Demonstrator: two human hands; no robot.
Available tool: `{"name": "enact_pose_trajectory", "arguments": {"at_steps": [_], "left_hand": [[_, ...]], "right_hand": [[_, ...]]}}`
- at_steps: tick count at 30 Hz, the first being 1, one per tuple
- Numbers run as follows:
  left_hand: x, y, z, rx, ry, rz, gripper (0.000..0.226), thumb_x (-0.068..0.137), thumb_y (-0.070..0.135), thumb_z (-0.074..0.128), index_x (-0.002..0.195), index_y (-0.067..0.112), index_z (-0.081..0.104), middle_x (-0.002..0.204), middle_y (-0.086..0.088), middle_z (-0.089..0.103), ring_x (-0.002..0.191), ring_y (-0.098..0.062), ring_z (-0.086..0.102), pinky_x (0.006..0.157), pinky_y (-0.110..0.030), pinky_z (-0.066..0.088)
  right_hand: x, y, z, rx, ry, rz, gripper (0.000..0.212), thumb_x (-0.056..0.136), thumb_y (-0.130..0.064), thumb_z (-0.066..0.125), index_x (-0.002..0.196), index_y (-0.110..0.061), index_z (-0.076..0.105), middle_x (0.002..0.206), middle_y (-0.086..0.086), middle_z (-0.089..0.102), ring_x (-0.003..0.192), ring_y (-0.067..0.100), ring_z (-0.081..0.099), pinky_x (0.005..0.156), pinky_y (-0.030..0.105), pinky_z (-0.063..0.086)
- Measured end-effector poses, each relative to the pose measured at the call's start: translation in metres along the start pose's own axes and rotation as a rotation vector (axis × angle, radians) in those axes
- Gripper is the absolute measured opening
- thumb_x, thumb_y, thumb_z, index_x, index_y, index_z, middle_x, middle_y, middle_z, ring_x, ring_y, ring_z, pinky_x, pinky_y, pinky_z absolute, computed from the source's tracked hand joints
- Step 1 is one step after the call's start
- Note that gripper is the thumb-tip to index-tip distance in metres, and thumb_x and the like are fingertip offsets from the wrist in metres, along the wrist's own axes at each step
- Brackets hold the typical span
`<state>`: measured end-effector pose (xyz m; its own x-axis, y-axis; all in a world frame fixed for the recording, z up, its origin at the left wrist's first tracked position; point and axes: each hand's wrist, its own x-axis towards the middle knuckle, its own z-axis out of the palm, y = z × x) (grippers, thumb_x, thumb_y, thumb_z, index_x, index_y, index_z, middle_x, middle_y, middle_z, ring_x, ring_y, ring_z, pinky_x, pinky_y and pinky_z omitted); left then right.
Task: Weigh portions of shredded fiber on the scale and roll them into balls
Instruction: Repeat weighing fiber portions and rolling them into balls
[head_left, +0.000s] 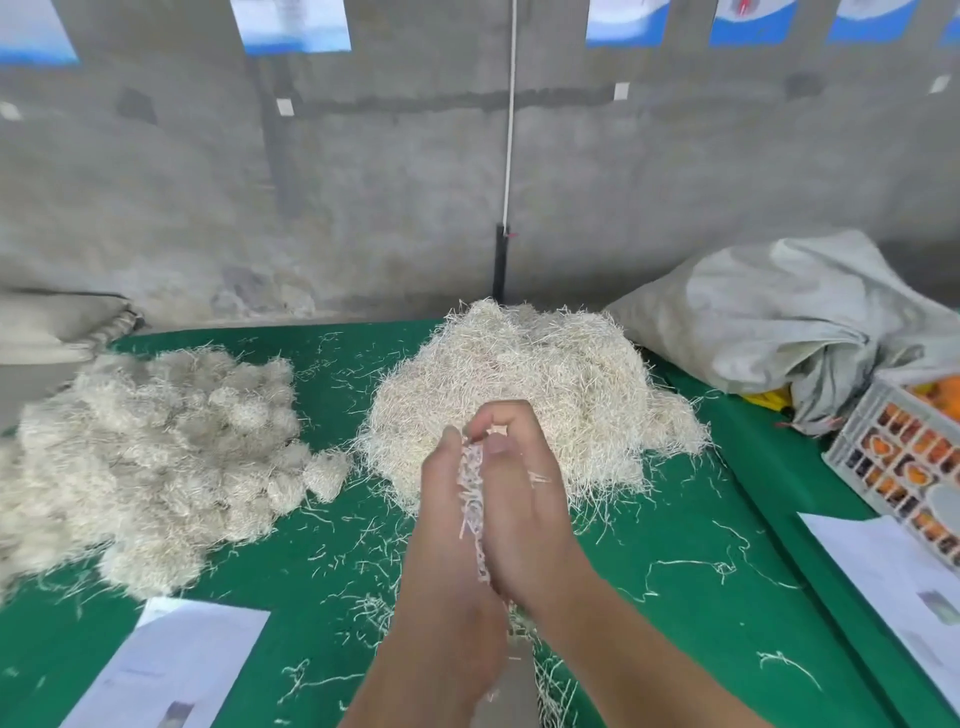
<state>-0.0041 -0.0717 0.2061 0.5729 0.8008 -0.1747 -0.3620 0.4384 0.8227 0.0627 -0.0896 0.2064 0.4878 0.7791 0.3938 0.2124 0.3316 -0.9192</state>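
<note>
- Currently the left hand (447, 525) and the right hand (524, 499) are pressing palm to palm over the middle of the green table (332, 561), fingers pointing away toward the far edge.
- Both hands are sandwiching a portion of shredded fiber (470, 504); pale strands are showing along the seam between the palms and poking out at the fingertips and at the heel.
- Right fingertips are curling slightly over the top of the wad; left fingers are lying straighter against it.
- Long axis of the squeezed portion is running along the seam, near edge to far edge, so it is looking more like a sausage than a ball.
- Loose fiber pile (530, 389) is sitting just beyond the fingertips, toward the far edge.
- Heap of finished balls (156, 457) is lying toward the left edge, well apart from the hands; the left hand is the nearer one to it.
- Judgement: rolling is likely under way, and the drop-off will be calling for a move leftward.
- Scale is not identifiable; a grey surface under the wrists is too hidden to name.
- Paper sheets (171, 670) are lying at the near edge.
</note>
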Motion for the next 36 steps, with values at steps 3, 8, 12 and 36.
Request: {"name": "enact_pose_trajectory", "arguments": {"at_steps": [3, 8, 12, 36], "left_hand": [[0.001, 0.009, 0.008, -0.099, -0.017, 0.035, 0.055, 0.089, 0.073, 0.057, 0.109, 0.026, 0.077, 0.112, -0.008, 0.078, 0.107, -0.024, 0.075, 0.098, -0.042, 0.053], [0.009, 0.004, 0.001, -0.126, 0.161, 0.061, 0.036, 0.103, 0.053, 0.052, 0.093, 0.026, 0.075, 0.097, -0.009, 0.079, 0.096, -0.030, 0.076, 0.082, -0.044, 0.060], [0.031, 0.026, -0.031, -0.103, 0.299, 0.167, 0.020, 0.103, 0.035, 0.062, 0.101, 0.037, 0.082, 0.082, 0.000, 0.077, 0.065, -0.012, 0.069, 0.053, -0.029, 0.053], [0.030, -0.048, -0.014, 0.019, 0.115, -0.045, 0.047, 0.078, 0.074, 0.062, 0.084, 0.029, 0.077, 0.081, -0.001, 0.070, 0.078, -0.017, 0.071, 0.069, -0.031, 0.057]], "right_hand": [[-0.005, 0.012, -0.005, -0.269, 0.003, -0.171, 0.049, 0.101, -0.040, 0.032, 0.149, -0.053, 0.028, 0.132, -0.023, 0.039, 0.131, 0.003, 0.037, 0.105, 0.017, 0.025], [-0.016, 0.014, -0.017, -0.144, -0.274, 0.065, 0.064, 0.099, -0.051, 0.044, 0.152, -0.068, 0.013, 0.152, -0.046, 0.019, 0.144, -0.020, 0.012, 0.114, 0.022, 0.019], [-0.015, 0.021, -0.052, 0.486, -0.178, 0.388, 0.044, 0.099, -0.042, 0.050, 0.134, -0.021, 0.066, 0.125, 0.002, 0.074, 0.118, 0.016, 0.069, 0.099, 0.031, 0.048], [-0.013, 0.056, -0.007, 0.056, 0.071, 0.126, 0.032, 0.099, -0.054, 0.051, 0.085, -0.030, 0.067, 0.070, -0.005, 0.066, 0.062, 0.011, 0.064, 0.053, 0.024, 0.048]]}}
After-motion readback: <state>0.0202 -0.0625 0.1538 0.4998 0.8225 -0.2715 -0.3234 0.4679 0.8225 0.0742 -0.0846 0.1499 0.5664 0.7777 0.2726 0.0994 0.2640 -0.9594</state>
